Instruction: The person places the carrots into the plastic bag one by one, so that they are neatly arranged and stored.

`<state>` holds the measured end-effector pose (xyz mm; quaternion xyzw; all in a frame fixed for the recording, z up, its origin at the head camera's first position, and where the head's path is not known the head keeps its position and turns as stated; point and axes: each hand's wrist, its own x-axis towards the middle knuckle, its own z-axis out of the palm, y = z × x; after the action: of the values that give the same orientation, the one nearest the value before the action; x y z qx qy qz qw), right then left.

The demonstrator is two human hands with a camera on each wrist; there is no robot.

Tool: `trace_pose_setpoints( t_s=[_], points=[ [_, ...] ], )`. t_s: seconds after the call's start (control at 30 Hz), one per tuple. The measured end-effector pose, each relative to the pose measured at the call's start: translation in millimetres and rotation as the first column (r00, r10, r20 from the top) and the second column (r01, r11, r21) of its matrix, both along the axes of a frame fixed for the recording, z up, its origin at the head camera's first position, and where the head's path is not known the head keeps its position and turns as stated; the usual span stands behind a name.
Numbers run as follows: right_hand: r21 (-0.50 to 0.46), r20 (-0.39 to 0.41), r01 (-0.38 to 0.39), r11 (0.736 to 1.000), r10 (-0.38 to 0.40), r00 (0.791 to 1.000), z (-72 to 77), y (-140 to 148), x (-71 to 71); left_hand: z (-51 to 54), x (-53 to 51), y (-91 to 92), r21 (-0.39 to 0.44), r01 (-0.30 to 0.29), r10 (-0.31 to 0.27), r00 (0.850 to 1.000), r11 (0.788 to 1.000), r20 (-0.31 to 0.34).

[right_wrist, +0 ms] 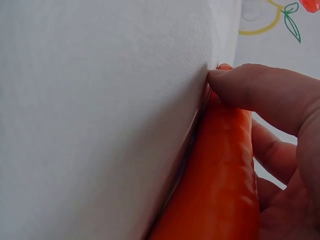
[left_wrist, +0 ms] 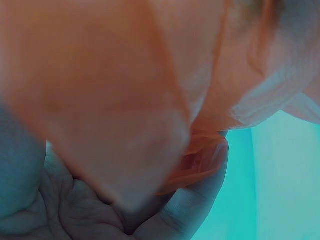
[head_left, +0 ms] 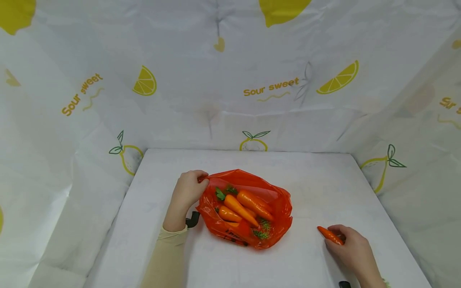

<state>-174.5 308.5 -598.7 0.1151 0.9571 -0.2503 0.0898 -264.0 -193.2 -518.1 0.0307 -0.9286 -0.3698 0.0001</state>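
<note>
A red plastic bag (head_left: 235, 177) lies with its mouth spread, and several orange carrots (head_left: 239, 209) with bits of green leaf rest inside. My left hand (head_left: 187, 191) pinches the bag's upper left rim; in the left wrist view the thin film (left_wrist: 197, 155) is bunched at the fingers and hides much of the palm. Well to the right of the bag, my right hand (head_left: 354, 249) holds a single carrot (head_left: 329, 234) low at the table, its narrow end pointing up and left. Close up in the right wrist view, the thumb lies across that carrot (right_wrist: 220, 170).
A white table (head_left: 302, 176) carries everything, with white lemon-printed sheets (head_left: 201, 88) standing behind it and along both sides. Black curved pieces show beside the left wrist (head_left: 193, 220) and below the right hand, at the lower edge.
</note>
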Motion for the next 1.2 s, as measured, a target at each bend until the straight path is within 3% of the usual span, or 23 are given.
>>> trace_pose_setpoints(
  t_s=[0.33, 0.8, 1.2],
  points=[
    [0.020, 0.013, 0.015, 1.000, -0.015, 1.000, 1.0, -3.0, 0.6, 0.2, 0.3, 0.6, -0.008, 0.003, -0.003, 1.000, 1.000, -0.002],
    [0.014, -0.021, 0.015, 1.000, -0.014, 1.000, 22.9, -7.2, -4.8, -0.3, 0.0, 1.3, -0.006, 0.001, -0.001, 1.000, 1.000, -0.009],
    [0.054, -0.160, -0.036, 0.998, 0.045, 0.986, 46.8, -11.2, -8.7, -1.0, 0.2, 0.2, -0.009, 0.010, -0.010, 1.000, 1.000, -0.019]
  ],
)
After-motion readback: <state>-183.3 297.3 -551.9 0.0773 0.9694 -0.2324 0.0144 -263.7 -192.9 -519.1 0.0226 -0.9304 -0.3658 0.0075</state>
